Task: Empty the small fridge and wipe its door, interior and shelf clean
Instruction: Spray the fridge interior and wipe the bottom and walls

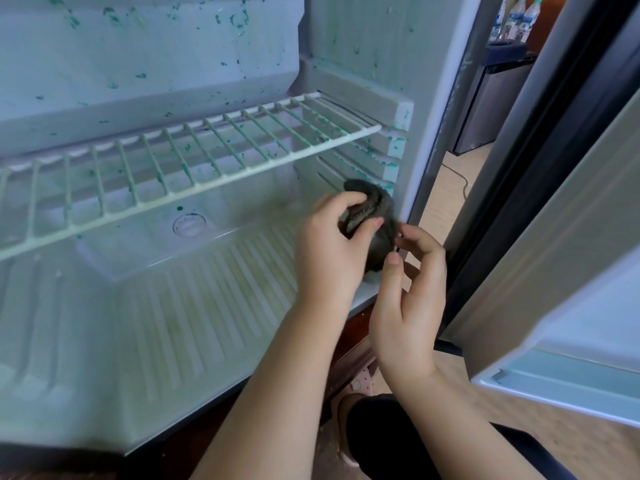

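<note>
The small fridge stands open with nothing stored inside. Its white wire shelf (pixel 194 161) spans the middle, flecked with green stains. Green specks also dot the back wall (pixel 149 57) and the right side wall (pixel 363 39). The ribbed floor (pixel 194 306) looks yellowish. A folded dark grey cloth (pixel 379 206) sits at the lower right corner of the interior. My left hand (pixel 329 247) grips the cloth from the left. My right hand (pixel 412 292) pinches its lower right edge with thumb and fingers. The open door (pixel 561 271) swings out at the right.
Beyond the door gap, a second small fridge (pixel 491 105) stands on the wooden floor with water bottles (pixel 519 15) above it. A cable (pixel 457 178) lies on the floor. My knee and a pink slipper (pixel 360 382) are below the fridge's front edge.
</note>
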Motion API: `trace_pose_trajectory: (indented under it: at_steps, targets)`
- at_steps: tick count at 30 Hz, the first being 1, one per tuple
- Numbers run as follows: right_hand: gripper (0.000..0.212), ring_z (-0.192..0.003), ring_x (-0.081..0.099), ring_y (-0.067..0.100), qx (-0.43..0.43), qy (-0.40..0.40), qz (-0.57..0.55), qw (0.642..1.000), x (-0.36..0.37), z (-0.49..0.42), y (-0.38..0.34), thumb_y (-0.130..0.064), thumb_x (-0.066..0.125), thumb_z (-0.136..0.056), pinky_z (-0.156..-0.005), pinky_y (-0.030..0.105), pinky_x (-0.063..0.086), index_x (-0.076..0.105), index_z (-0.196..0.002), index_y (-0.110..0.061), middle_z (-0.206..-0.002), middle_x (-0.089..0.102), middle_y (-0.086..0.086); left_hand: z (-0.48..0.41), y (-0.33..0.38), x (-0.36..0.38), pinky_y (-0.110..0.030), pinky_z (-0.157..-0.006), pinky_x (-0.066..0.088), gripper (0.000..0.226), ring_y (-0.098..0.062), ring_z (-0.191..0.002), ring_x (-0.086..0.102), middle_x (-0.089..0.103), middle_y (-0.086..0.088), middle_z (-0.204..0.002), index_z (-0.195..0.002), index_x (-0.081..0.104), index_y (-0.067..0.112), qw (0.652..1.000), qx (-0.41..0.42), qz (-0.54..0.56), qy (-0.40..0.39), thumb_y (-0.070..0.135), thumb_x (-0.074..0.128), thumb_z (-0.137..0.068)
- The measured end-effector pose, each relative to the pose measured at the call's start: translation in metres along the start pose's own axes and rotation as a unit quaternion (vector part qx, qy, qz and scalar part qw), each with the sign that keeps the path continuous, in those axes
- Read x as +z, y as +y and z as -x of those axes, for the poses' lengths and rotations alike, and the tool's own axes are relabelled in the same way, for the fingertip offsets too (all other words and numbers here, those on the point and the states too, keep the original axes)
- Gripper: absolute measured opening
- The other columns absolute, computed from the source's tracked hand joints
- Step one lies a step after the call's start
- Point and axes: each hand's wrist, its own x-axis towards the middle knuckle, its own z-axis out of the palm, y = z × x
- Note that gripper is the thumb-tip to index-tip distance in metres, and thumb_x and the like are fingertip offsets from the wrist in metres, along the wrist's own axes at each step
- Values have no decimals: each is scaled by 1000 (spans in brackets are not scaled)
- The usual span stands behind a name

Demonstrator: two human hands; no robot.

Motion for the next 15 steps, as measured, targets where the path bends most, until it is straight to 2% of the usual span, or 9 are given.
trace_pose_trajectory:
  at_steps: [4, 6, 8, 11, 15]
  targets:
    - [35, -127, 45, 12, -44, -9, 25, 999, 0, -4, 2, -5, 45, -93, -104, 41, 41, 48, -127, -8, -131, 50, 1, -4, -1, 6, -18, -68, 43, 17, -12, -79, 59, 67, 3, -87, -90, 71, 12, 1000, 15, -17, 9, 17, 71, -74]
    - [37, -132, 40, 15, -73, -7, 49, 996, 3, -6, 2, -1, 45, -92, -110, 33, 34, 47, -128, -2, -137, 46, 8, -16, -13, 2, -20, -67, 40, 13, -14, -77, 58, 66, 3, -83, -88, 69, 12, 999, -25, -32, 6, 18, 70, -77]
    - [40, -138, 32, 15, -84, -5, 73, 994, 6, -8, 1, -1, 45, -93, -114, 24, 25, 44, -132, 2, -143, 40, 13, -29, -33, -1, -17, -69, 38, 12, -18, -81, 61, 65, 2, -82, -88, 68, 9, 995, -88, -29, 35, 16, 73, -81]
    - [49, -143, 22, 14, -80, 0, 82, 993, 9, -15, 5, -2, 45, -94, -114, 15, 15, 35, -141, 3, -151, 29, 13, -52, -60, -3, -17, -74, 41, 19, -21, -90, 64, 66, -2, -90, -98, 69, 3, 985, -148, -15, 88, 13, 74, -82]
    - [61, -145, 15, 6, -48, -27, 69, 996, 10, -25, 14, -8, 43, -95, -112, 8, 11, 18, -150, -6, -158, 19, 4, -86, -93, -7, -37, -89, 52, 23, -29, -99, 66, 71, -13, -103, -106, 69, 3, 970, -203, -3, 137, 9, 71, -84]
